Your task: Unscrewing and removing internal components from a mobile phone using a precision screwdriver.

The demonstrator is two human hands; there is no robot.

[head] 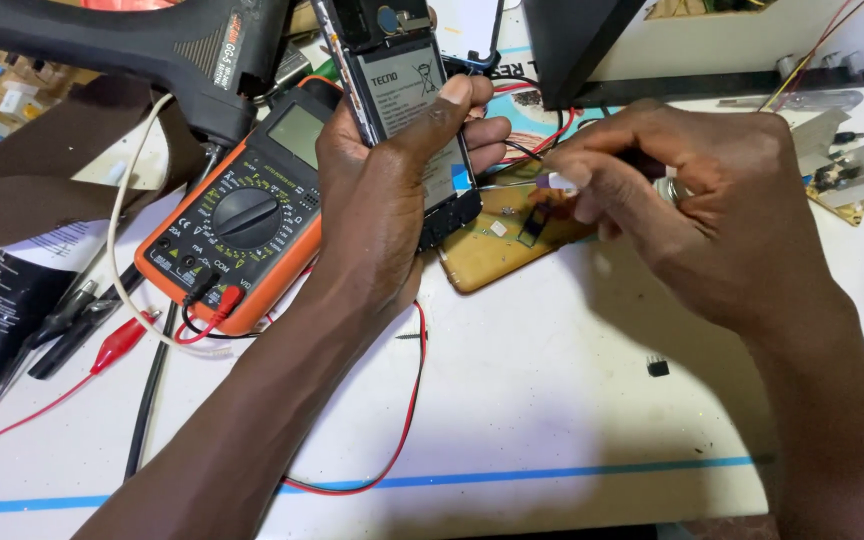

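- Phone (407,90), back cover off, is sitting clamped in left hand (382,190); any loosening could be dropping it onto multimeter (242,215)
- Right hand (692,190) is pinching small pale-tipped tool (555,182); slipping risks scratching orange circuit board (497,250)

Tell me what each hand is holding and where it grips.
Left hand grips the opened phone around its lower sides. Right hand pinches something small at its fingertips; what it is cannot be told.

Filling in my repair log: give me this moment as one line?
left hand: holds opened phone upright | right hand: pinches small part beside phone | multimeter: on table, leads plugged in
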